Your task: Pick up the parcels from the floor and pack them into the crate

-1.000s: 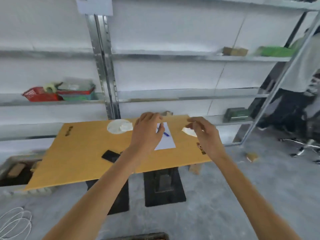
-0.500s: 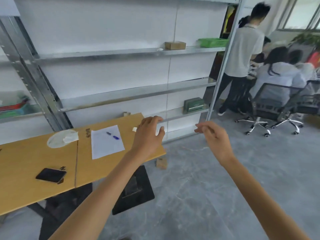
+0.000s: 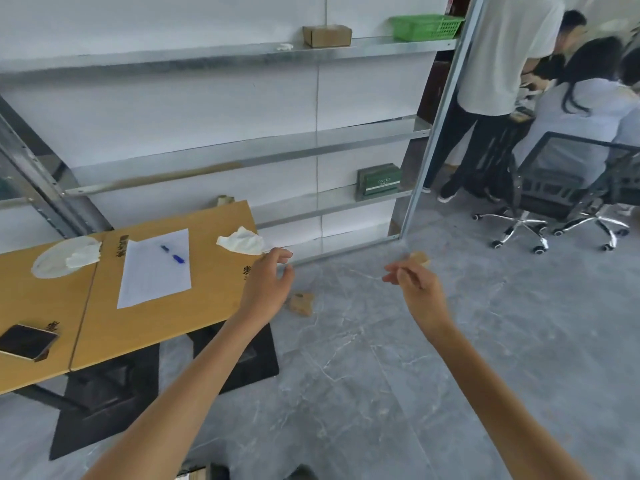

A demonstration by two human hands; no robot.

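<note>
Nothing looks packed yet; the nearer parcel (image 3: 300,303) lies on the grey floor (image 3: 381,375) just off the worktop (image 3: 156,327), the farther parcel (image 3: 420,258) beyond the right grip (image 3: 415,285); no crate in sight; left grip (image 3: 266,285) and right hang loosely curled, empty; paper (image 3: 156,268), pen (image 3: 173,253) and tissue (image 3: 240,240) on top; metal shelving (image 3: 242,154) behind; people (image 3: 502,64) nearby.

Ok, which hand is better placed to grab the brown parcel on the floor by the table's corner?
Left, probably. The left hand hangs empty just beside that parcel in the view, while the right hand, also empty, sits further right, nearer the other parcel.
</note>
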